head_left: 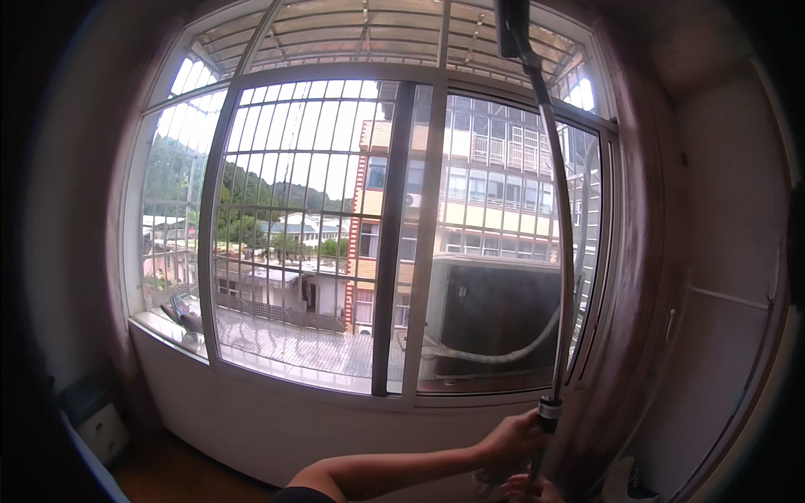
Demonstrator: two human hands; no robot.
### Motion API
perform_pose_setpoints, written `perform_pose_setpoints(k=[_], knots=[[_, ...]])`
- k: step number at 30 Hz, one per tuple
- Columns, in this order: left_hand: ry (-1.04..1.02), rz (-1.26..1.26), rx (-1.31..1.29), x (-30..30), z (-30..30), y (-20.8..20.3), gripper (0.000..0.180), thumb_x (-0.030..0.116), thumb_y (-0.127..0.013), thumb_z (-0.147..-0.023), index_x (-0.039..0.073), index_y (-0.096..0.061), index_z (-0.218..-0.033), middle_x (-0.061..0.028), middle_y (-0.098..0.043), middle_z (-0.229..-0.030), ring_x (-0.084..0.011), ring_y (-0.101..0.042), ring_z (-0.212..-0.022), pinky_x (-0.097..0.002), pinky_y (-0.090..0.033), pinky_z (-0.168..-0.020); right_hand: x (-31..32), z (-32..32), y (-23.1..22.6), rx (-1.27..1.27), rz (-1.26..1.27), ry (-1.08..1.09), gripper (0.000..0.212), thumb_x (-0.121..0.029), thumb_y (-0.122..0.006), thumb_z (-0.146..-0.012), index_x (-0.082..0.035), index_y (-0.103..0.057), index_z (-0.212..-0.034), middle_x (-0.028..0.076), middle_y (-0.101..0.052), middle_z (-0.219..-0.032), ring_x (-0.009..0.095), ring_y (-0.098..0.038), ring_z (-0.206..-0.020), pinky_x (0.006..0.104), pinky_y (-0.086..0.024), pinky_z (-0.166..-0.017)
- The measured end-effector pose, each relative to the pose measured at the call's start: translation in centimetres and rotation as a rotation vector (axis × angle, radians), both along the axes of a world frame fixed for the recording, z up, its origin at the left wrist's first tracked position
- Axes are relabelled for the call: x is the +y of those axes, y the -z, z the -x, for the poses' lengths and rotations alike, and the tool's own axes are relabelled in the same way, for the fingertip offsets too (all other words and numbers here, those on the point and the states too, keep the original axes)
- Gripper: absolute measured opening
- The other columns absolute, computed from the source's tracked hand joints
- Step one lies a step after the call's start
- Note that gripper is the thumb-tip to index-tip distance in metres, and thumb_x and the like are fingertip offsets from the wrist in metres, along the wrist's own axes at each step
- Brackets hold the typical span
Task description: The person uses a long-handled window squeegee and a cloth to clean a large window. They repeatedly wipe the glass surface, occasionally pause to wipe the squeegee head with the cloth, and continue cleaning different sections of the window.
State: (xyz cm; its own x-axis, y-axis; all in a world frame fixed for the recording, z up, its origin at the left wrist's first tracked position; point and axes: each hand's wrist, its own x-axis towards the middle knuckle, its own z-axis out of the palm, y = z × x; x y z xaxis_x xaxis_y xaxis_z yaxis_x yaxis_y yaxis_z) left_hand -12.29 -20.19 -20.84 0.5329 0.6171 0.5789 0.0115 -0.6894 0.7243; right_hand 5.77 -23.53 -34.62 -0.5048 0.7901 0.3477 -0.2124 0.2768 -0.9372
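A long, thin telescopic pole (pixel 562 251) stands almost upright in front of the window's right side. Its dark head (pixel 510 29) is up at the top of the picture and partly cut off, so I cannot make out its kind. My left hand (pixel 513 440) is wrapped round the pole just below its black and silver collar (pixel 548 411). Lower down, at the bottom edge, my right hand (pixel 533 489) has its fingers closed round the same pole; part of it is out of the picture. The window glass (pixel 490 201) lies behind the pole.
A barred sliding window with a pale frame (pixel 423 251) fills the wall. Outside the right pane sits an outdoor air-conditioner unit (pixel 495 314). Dark curtains (pixel 641 251) hang at the right side. A small pale cabinet (pixel 105 432) stands at lower left; small items (pixel 180 316) lie on the sill.
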Motion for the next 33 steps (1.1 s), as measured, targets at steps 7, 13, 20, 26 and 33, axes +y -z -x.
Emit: perform_pose_setpoints(k=[7,13,20,26,33], knots=[[-0.217,0.066,-0.015,-2.7,-8.7,11.2,0.032,0.017,-0.065,-0.077,0.010,-0.057,-0.107,-0.0070,-0.060,-0.082,-0.0161,-0.056,-0.074,-0.0337,-0.048,-0.070,1.6,-2.5,-14.9,0.245,-0.460,0.358,0.056,-0.036,-0.053,-0.089,-0.006,-0.032,-0.132,0.009,-0.059,-0.087,0.016,-0.059,-0.059,0.0256,-0.047,-0.050],[-0.167,0.034,0.096,-4.1,-10.3,13.9,0.022,0.011,-0.060,-0.080,0.008,-0.058,-0.102,-0.0064,-0.060,-0.079,-0.0166,-0.055,-0.072,-0.0326,-0.047,-0.067,-1.4,-1.5,-16.6,0.168,-0.264,0.400,0.035,-0.032,-0.056,-0.089,-0.003,-0.051,-0.108,-0.002,-0.043,-0.061,0.004,-0.038,-0.046,0.0188,-0.030,-0.039],[-0.281,0.570,-0.117,-0.6,-0.8,6.8,0.027,0.031,-0.067,-0.082,0.007,-0.063,-0.093,-0.0036,-0.062,-0.084,-0.0113,-0.058,-0.080,-0.0247,-0.048,-0.070,-4.6,-4.7,-11.6,0.096,0.005,0.408,0.028,-0.026,-0.053,-0.091,0.000,-0.053,-0.103,0.000,-0.045,-0.059,0.005,-0.039,-0.044,0.0192,-0.029,-0.039],[-0.409,0.136,-0.954,2.7,7.0,-7.8,0.034,0.022,-0.065,-0.084,0.004,-0.049,-0.108,-0.0096,-0.055,-0.090,-0.0128,-0.057,-0.071,-0.0259,-0.050,-0.064,-7.0,-5.6,-5.0,-0.015,0.012,0.404,0.030,-0.024,-0.053,-0.090,-0.001,-0.052,-0.110,0.001,-0.050,-0.064,0.006,-0.044,-0.049,0.0206,-0.036,-0.044],[-0.918,-0.918,-0.609,7.1,8.9,-20.3,0.043,0.012,-0.059,-0.082,0.009,-0.044,-0.122,-0.0137,-0.046,-0.124,-0.0255,-0.048,-0.110,-0.0369,-0.039,-0.093,-9.5,-3.9,-1.8,-0.030,0.092,0.418,0.024,-0.022,-0.051,-0.092,-0.002,-0.058,-0.100,-0.004,-0.048,-0.062,0.003,-0.043,-0.049,0.0175,-0.034,-0.044]])
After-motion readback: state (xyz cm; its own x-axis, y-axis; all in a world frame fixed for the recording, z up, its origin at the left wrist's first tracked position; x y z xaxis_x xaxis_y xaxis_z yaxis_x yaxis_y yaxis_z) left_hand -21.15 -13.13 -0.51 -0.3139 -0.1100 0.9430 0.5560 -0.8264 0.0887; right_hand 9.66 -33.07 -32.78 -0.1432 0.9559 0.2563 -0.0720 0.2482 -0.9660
